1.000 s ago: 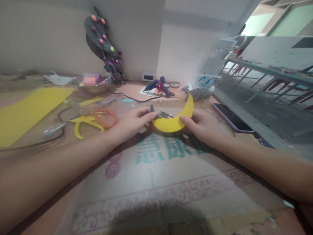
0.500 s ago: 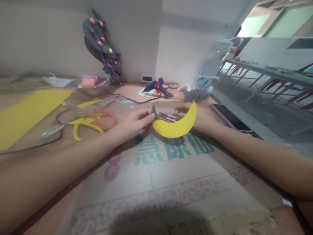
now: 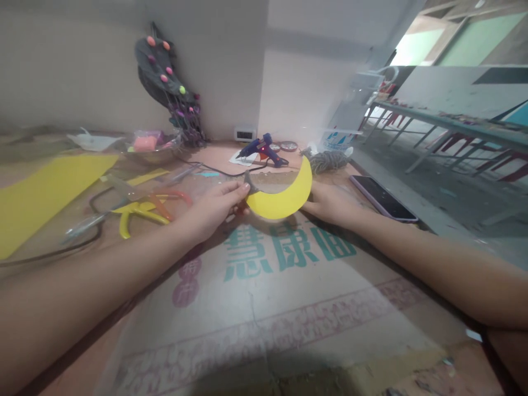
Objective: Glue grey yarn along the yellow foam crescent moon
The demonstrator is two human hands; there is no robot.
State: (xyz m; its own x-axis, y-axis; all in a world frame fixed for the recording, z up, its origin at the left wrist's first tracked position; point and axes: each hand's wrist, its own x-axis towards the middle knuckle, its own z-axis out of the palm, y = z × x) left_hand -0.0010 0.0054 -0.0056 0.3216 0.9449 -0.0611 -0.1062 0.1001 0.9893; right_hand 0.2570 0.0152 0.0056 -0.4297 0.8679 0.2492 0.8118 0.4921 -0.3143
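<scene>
A yellow crescent [image 3: 282, 202] of paper or card is held up over the printed cardboard. My left hand [image 3: 220, 206] pinches its left tip between thumb and fingers. Dark grey yarn [image 3: 249, 182] covers that tip, right by my thumb. My right hand [image 3: 330, 202] is at the crescent's right side, partly behind it. Its fingers are mostly hidden there, so whether they grip the crescent or something else does not show. The small metal snips seen earlier are out of sight now.
A blue glue gun [image 3: 264, 148] with a lit red light stands behind my hands. Grey yarn [image 3: 330, 161] and a phone [image 3: 383, 198] lie to the right. Scissors [image 3: 144, 212] and yellow sheet [image 3: 49, 192] lie left. A decorated grey crescent [image 3: 159, 71] leans on the wall.
The yellow crescent has moved left and slightly up. My right hand has come closer behind its right side, and the snips between the hands have gone from view.
</scene>
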